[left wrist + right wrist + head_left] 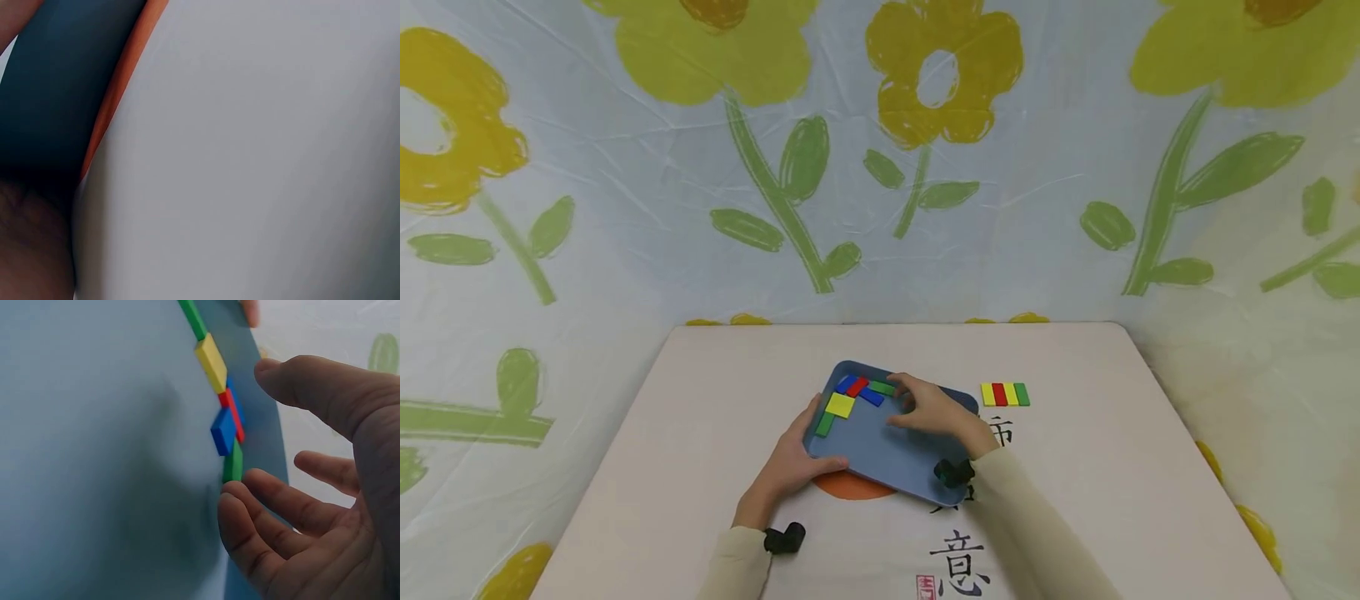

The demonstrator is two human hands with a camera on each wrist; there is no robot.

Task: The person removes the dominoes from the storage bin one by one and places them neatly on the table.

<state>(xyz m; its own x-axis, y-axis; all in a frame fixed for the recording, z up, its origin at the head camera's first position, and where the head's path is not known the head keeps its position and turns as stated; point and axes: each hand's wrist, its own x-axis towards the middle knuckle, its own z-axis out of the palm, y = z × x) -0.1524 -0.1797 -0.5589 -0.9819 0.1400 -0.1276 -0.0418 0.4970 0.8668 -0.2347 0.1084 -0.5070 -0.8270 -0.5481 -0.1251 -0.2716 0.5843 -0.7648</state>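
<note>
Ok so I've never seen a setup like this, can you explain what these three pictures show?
There's no machine, just a person's bare left hand and right hand. The wide picture comes from a camera worn on the head, looking down; the other two come from cameras on the wrists. On the table lies a blue tray with small coloured blocks; to its right sits a row of yellow, red, yellow and green pieces. The left hand holds the tray's near-left corner. The right hand is over the tray, its fingers close to a green block, holding nothing.
</note>
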